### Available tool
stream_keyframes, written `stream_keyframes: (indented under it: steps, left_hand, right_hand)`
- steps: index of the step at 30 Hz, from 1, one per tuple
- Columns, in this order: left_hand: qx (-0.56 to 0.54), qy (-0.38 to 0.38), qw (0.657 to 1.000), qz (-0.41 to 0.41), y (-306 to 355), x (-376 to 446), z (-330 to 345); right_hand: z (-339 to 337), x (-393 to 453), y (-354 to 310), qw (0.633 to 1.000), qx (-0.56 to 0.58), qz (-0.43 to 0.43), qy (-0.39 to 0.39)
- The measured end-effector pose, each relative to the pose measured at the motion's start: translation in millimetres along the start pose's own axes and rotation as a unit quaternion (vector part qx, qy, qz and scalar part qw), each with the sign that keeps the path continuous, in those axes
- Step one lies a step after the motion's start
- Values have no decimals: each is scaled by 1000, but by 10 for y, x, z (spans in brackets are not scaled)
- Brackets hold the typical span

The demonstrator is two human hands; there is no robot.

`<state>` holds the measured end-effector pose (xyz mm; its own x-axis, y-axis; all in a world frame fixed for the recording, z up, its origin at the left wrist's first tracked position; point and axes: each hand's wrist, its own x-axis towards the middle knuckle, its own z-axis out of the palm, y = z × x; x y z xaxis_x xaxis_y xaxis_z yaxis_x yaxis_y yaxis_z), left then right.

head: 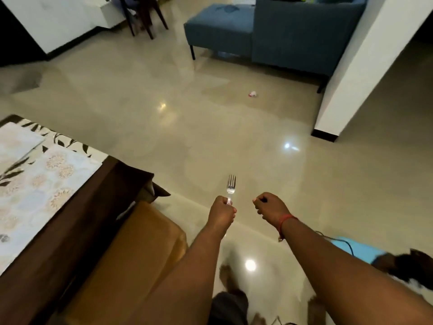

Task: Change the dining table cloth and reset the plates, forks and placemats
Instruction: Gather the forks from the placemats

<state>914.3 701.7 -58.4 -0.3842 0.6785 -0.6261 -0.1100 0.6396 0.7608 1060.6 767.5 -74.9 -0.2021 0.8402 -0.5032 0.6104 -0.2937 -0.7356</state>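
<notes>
fork [231,186] handle hidden in left hand [222,210] (tines show).

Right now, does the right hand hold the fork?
No, the fork is gripped by the left hand, while the right hand is curled into a fist holding nothing.

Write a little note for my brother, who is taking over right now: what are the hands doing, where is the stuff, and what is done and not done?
Left hand: grips a fork by its handle, prongs pointing up, out over the floor.
Right hand: curled in a fist, holding nothing.
Table: off to the left, with a leaf-patterned cloth on it and two flowery placemats laid on top.
Done: cloth and these placemats appear to be in place.
Left: no plates or forks show on the visible part of the table, and the fork in hand needs setting down.
</notes>
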Motion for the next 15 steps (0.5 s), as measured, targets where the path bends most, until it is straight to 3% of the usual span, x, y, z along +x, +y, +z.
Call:
stream_keyframes:
  steps: [15]
  left_hand:
    - [-79, 105, 990, -45, 1185, 2127, -443]
  right_hand:
    - [49, 2280, -1555, 989, -83, -38, -114]
